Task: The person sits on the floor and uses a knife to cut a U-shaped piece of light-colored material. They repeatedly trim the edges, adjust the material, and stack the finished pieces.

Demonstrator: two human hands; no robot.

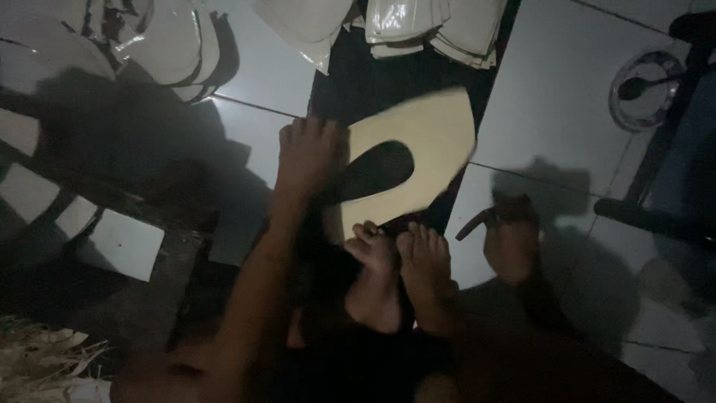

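Note:
My left hand (307, 153) presses down on the left edge of a pale cream sheet (436, 142) that has a dark sole-shaped cut-out (377, 170) in it. The sheet lies on a black strip (388, 82) on the tiled floor. My right hand (511, 235) is closed around a small dark tool (471, 223), to the right of the sheet and apart from it. My two bare feet (399, 257) rest at the sheet's near edge.
Stacks of pale cut pieces (425, 26) lie at the top centre and more (168, 45) at the top left. A round glass dish with a spoon (643, 88) sits at the right. White tiles (123, 242) and straw-like fibre (41, 358) lie at the left.

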